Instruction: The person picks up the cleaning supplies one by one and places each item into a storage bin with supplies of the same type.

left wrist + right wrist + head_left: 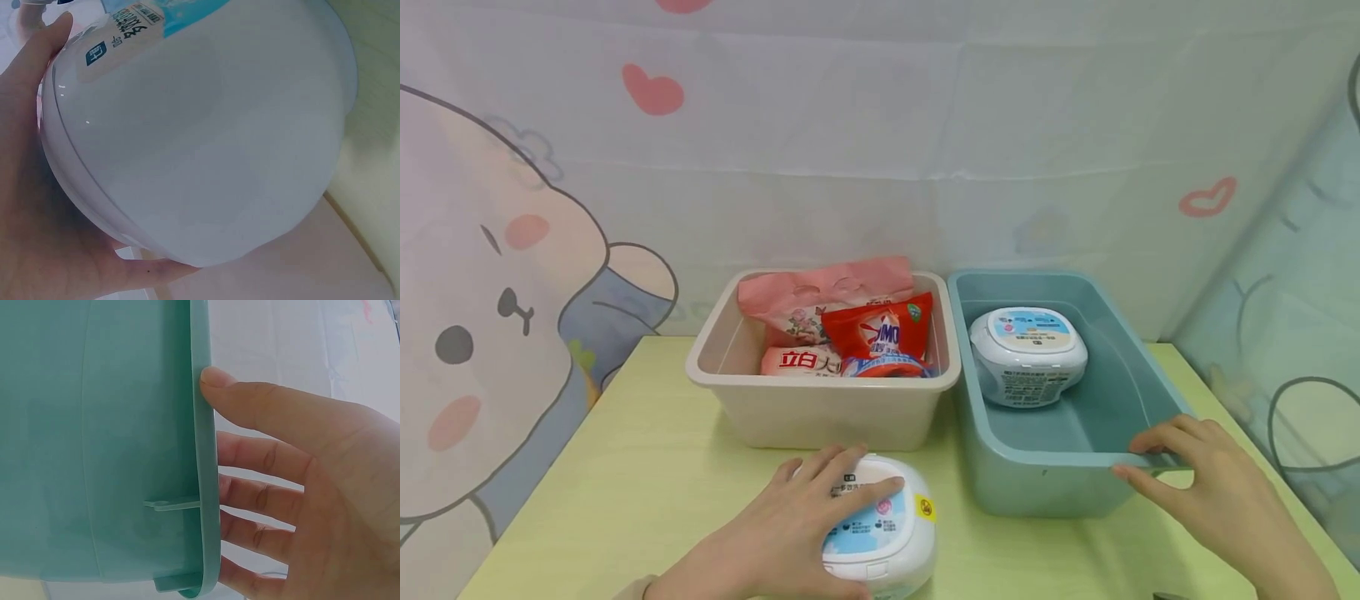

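Note:
My left hand grips a white laundry pod tub with a blue label on its lid, at the front of the table. The fingers spread over the lid in the head view, and the tub's smooth white side fills most of the left wrist view. At the right, my right hand pinches the near rim of a blue-green bin, thumb outside and fingers over the edge. The thumb shows against the rim in the right wrist view. A second laundry pod tub sits inside that bin.
Left of the blue-green bin stands a white bin holding a pink bag, a red bag and other packets. Behind them hangs a printed cloth. Both bins stand on a pale green table.

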### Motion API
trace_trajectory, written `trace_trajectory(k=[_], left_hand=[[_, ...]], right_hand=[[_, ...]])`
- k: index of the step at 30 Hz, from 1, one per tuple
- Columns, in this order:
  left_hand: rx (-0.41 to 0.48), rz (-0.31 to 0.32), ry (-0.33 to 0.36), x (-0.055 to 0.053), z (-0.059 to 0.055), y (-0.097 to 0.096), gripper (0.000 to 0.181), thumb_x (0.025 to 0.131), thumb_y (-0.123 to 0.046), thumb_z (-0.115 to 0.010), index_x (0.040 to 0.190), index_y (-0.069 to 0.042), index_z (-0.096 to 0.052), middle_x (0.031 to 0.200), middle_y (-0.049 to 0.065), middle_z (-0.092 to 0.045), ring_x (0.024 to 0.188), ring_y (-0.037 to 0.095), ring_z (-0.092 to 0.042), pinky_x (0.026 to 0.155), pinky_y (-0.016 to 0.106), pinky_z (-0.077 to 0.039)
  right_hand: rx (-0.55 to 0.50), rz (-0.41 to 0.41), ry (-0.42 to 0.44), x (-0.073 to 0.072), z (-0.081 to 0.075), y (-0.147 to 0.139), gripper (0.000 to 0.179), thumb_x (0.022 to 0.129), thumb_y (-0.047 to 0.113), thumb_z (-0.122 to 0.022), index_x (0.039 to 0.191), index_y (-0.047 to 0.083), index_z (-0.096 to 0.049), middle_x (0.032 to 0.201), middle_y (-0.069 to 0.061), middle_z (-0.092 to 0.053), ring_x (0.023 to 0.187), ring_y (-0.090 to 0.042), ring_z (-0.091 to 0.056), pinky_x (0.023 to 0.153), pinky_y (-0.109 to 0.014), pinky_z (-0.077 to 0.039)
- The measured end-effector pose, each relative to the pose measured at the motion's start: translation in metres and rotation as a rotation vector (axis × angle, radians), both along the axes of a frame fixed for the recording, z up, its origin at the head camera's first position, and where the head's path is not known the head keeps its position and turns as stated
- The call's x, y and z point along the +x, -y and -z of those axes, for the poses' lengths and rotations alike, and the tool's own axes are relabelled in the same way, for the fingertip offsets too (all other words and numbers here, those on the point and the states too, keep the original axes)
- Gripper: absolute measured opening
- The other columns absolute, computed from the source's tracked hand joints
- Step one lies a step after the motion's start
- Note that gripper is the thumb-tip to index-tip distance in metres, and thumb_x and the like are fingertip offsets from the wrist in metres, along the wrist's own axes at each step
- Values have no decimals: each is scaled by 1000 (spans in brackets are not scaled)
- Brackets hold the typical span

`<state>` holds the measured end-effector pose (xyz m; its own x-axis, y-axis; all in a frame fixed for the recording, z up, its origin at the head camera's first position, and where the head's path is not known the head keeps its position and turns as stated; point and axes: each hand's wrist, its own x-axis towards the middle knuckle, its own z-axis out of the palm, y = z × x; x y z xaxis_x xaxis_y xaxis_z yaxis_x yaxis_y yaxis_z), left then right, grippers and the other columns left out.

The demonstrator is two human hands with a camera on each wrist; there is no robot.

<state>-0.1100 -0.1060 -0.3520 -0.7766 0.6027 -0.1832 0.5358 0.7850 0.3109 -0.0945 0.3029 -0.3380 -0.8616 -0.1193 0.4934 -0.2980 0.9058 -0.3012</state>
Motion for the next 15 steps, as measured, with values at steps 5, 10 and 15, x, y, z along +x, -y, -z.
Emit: trace_trajectory(k=[5, 10, 15], left_hand=[[-3, 6, -9, 0, 0, -1, 90, 67, -73, -67, 143, -60, -19, 159, -3, -19, 139, 31, -26, 107, 67, -28], [-9, 10, -11, -2, -1, -3, 93, 66, -68, -71, 143, -59, -19, 158, -1, -22, 136, 32, -29, 105, 65, -30], [-13, 8, 4, -3, 0, -3, 94, 66, -66, -73, 142, -60, -18, 159, 0, -21, 136, 35, -29, 105, 66, -30]], right_hand=[[3, 7, 14, 0, -1, 0, 22, 70, 30, -84, 84, 28, -67, 88, 12, -61, 86, 14, -39, 69, -13, -34], [5, 4, 12, -1, -1, 0, 22, 70, 29, -84, 84, 28, -67, 89, 12, -61, 86, 14, -38, 69, -12, -34], [4, 3, 20, 0, -1, 1, 22, 71, 30, -84, 84, 28, -67, 89, 12, -61, 85, 14, -39, 68, -12, -34]])
